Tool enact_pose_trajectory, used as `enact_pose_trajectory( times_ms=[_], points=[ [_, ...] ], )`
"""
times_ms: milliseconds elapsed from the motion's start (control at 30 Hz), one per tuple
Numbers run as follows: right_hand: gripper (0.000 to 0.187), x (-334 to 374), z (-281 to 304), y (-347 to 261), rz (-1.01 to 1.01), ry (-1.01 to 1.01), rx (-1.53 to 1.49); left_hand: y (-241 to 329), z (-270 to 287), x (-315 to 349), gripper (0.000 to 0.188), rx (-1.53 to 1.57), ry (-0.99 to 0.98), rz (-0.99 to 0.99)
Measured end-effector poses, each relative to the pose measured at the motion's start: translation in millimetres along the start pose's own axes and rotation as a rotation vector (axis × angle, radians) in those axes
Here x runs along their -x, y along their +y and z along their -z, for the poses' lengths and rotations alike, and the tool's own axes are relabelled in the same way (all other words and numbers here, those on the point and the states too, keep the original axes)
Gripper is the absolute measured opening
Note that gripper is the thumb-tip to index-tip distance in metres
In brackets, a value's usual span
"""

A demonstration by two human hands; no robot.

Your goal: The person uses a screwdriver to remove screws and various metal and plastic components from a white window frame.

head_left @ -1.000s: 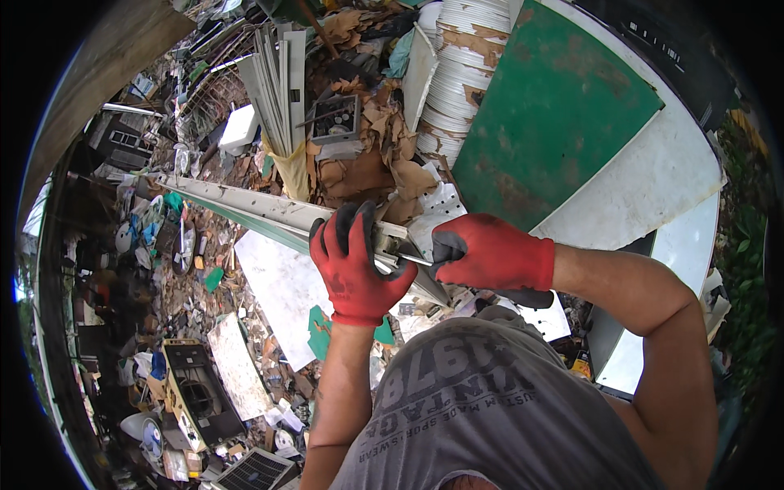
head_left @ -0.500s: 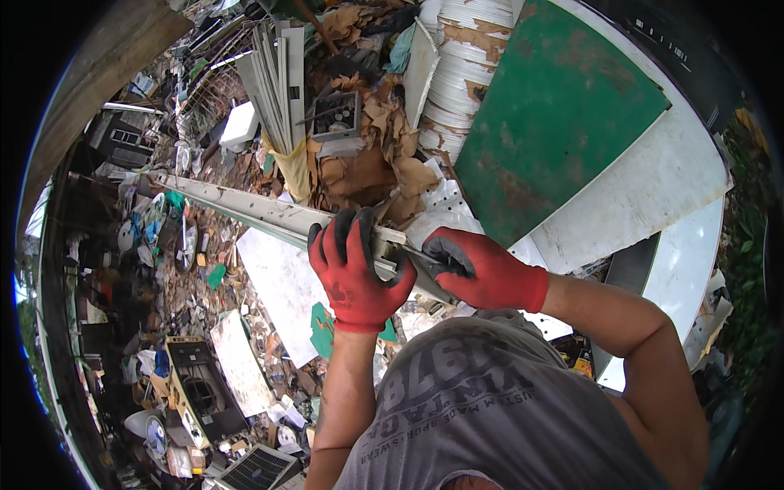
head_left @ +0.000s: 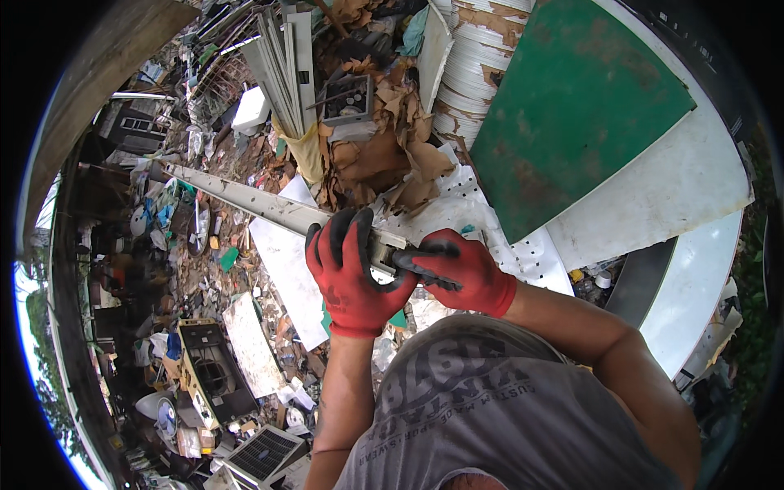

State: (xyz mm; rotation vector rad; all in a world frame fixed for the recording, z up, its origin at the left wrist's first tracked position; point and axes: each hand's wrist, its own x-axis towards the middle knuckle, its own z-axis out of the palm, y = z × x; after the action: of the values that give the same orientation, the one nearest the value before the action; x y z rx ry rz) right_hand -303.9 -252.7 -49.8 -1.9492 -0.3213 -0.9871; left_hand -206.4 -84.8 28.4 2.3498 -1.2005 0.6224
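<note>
A long, pale, dirt-specked channel-shaped profile point(head_left: 255, 198) stretches from the far left toward my body. My left hand point(head_left: 349, 282), in a red glove with black fingers, is wrapped over its near end. My right hand point(head_left: 467, 273), gloved alike, is closed right at the open end of the profile, thumb and fingers pressed together. Whatever those fingers pinch is hidden by the glove. The hollow cut end shows between the two hands.
A green panel point(head_left: 580, 114) lies over white sheets at the right. Upright pale strips point(head_left: 282, 77) stand in a yellow sack point(head_left: 300, 151) ahead. Torn brown cardboard point(head_left: 371, 163) lies beyond my hands. Scrap covers the ground at left, with a rusty-edged appliance casing point(head_left: 196, 384).
My right hand has shifted left, nearer to my left hand at the profile's end. A thin dark piece beside its fingers earlier is no longer distinct. The view has shifted slightly.
</note>
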Motion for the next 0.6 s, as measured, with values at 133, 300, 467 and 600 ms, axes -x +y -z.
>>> enact_pose_trajectory(
  times_ms=[133,300,467,600],
  points=[
    [0.053,-8.9,5.1,11.2,0.166,-0.026,0.178,-1.6,0.4,2.0,0.089,0.002,-0.024,0.010],
    [0.049,-14.7,8.7,21.5,0.232,-0.094,0.176,-2.8,3.0,2.8,0.089,-0.009,-0.045,-0.007],
    [0.047,-13.9,3.4,24.4,0.191,-0.114,0.144,-5.6,7.5,0.6,0.088,-0.010,-0.061,-0.046],
    [0.047,-11.2,-4.2,22.2,0.221,-0.074,0.149,-8.1,15.6,3.9,0.091,-0.024,-0.111,-0.034]
  ],
)
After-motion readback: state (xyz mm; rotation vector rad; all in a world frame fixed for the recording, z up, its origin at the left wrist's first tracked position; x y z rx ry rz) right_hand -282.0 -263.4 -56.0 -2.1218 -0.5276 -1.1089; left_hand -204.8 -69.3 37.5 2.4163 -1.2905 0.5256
